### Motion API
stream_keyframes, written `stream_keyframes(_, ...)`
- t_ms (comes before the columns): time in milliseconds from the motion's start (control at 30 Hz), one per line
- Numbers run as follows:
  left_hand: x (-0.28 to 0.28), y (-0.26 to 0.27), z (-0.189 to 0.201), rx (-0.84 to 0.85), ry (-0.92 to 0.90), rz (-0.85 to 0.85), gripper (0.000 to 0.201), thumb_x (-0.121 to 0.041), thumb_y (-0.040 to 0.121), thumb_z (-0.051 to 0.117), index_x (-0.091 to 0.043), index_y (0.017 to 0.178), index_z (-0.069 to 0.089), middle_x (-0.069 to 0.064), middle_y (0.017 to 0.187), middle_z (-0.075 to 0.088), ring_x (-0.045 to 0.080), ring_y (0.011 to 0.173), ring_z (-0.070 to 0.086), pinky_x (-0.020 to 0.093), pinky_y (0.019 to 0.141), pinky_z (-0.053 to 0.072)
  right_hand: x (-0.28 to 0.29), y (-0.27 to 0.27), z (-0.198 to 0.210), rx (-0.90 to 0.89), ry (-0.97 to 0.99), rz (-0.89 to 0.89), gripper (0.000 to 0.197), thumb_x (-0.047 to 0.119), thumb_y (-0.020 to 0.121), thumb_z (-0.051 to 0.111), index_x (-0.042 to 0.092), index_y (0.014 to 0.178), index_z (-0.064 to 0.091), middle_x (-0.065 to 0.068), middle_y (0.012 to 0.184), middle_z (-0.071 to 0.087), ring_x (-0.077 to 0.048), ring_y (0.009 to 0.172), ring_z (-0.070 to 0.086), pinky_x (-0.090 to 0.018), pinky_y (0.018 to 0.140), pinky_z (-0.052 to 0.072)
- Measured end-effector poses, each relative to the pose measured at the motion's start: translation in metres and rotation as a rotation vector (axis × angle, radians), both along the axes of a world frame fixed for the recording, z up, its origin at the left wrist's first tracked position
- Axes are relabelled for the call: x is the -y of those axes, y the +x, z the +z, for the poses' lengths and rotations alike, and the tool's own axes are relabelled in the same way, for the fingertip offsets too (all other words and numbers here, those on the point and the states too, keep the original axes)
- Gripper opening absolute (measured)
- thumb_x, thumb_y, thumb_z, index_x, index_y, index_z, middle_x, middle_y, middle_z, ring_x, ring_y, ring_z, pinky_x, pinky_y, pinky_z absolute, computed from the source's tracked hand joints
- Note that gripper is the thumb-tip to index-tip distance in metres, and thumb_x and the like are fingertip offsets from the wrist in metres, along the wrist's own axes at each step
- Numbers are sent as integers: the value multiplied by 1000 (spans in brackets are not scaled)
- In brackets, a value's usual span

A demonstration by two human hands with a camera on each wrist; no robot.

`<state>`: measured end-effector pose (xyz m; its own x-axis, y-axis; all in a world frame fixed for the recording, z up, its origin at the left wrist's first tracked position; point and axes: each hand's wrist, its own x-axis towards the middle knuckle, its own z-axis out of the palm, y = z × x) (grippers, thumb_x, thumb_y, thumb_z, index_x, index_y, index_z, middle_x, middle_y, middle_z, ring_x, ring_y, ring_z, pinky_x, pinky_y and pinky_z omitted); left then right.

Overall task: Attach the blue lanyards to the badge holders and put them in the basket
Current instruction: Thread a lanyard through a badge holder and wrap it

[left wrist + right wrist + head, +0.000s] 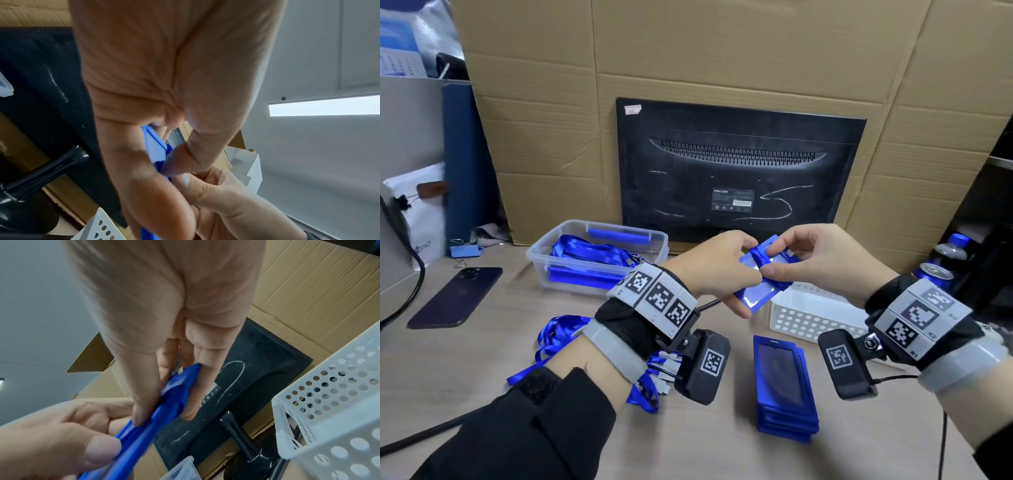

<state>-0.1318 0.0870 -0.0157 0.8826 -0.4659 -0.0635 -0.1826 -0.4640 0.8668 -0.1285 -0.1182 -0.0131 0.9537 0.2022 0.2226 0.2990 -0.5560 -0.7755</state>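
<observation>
On the desk's far left a dark phone [455, 297] is lying flat, and next to it a clear tub [599, 255] is sitting with blue lanyards and holders inside. In front of that, a loose pile of blue lanyards [558, 337] is waiting by the left wrist. Moving toward the middle, the left hand [717, 267] is gripping a badge holder [756, 298] by its lower edge, fingers curled under it, while the right hand [810, 255] is pinching the lanyard strap [758, 257] that's wrapped across the holder's top end. Looks like they're winding or tucking the strap, so I'd say this one's nearly ready to drop. Below, a stack of badge holders [784, 387] is still waiting, so plenty's left. Off to the right the white basket [811, 317] is sitting just under the hands; can't really tell what's in it yet.
</observation>
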Motion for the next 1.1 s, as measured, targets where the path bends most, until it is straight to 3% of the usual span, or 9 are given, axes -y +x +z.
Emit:
stream_keyframes(133, 3, -2, 1, 0, -46, -3, 47, -2, 95, 45, -21, 137, 53, 11, 110, 73, 32, 70, 78, 48, 79, 66, 3, 1, 1, 6, 18, -8, 29, 21, 71, 96, 15, 91, 76, -1, 88, 80, -14, 76, 74, -30, 72, 61)
stream_keyframes(300, 4, -4, 3, -20, -85, -10, 49, 4, 95, 38, -20, 134, 54, 9, 111, 71, 32, 73, 78, 48, 81, 65, 5, 2, 0, 22, 26, -34, 31, 24, 72, 96, 17, 93, 75, -4, 92, 80, -17, 79, 73, -26, 68, 57)
stream_keyframes(467, 9, -10, 9, -33, -210, 60, 35, 6, 98, 39, -23, 108, 56, 9, 103, 70, 26, 71, 73, 43, 74, 66, 9, 3, -1, -44, 194, -119, 43, 23, 83, 88, 13, 116, 62, -13, 103, 78, -31, 86, 79, -42, 77, 66)
stream_keyframes(533, 12, -9, 9, -38, -225, 94, 32, 4, 99, 40, -20, 116, 51, 8, 103, 68, 28, 70, 72, 44, 77, 65, 10, 0, 1, -96, 226, -115, 39, 23, 88, 84, 10, 119, 64, -17, 101, 79, -27, 81, 79, -36, 74, 66)
stream_keyframes(633, 16, -5, 6, -47, -235, 136, 54, 3, 100, 41, -17, 150, 38, 5, 109, 65, 24, 63, 72, 42, 76, 65, 13, -3, 5, -159, 251, -114, 29, 21, 94, 78, 5, 116, 69, -18, 93, 80, -21, 72, 76, -26, 67, 63)
stream_keyframes(733, 22, -1, 6, -47, -256, 137, 59, 5, 99, 44, -17, 154, 35, 9, 124, 62, 26, 80, 76, 45, 81, 66, 19, -3, 7, -188, 241, -134, 24, 21, 97, 75, 5, 114, 70, -17, 92, 81, -26, 80, 80, -25, 69, 64)
stream_keyframes(867, 31, 7, 3, -50, -266, 122, 53, 8, 97, 44, -22, 141, 45, 11, 129, 61, 29, 101, 75, 44, 80, 66, 28, 4, 7, -149, 246, -165, 17, 15, 99, 71, 2, 111, 72, -17, 91, 80, -33, 86, 80, -31, 77, 66)
stream_keyframes(1000, 45, 22, -1, -43, -231, 121, 51, 1, 96, 49, -23, 141, 48, 5, 124, 63, 22, 102, 73, 37, 77, 66, 41, 16, 7, -130, 243, -199, 15, 12, 101, 69, 0, 109, 72, -18, 90, 80, -36, 88, 79, -36, 80, 66)
stream_keyframes(1100, 57, 35, -1, -54, -171, 120, 26, -10, 97, 55, -22, 121, 55, 2, 112, 67, 22, 93, 68, 34, 76, 61, 52, 25, 8, -99, 208, -249, 11, 12, 101, 69, 3, 106, 72, -16, 87, 80, -32, 85, 80, -38, 82, 66)
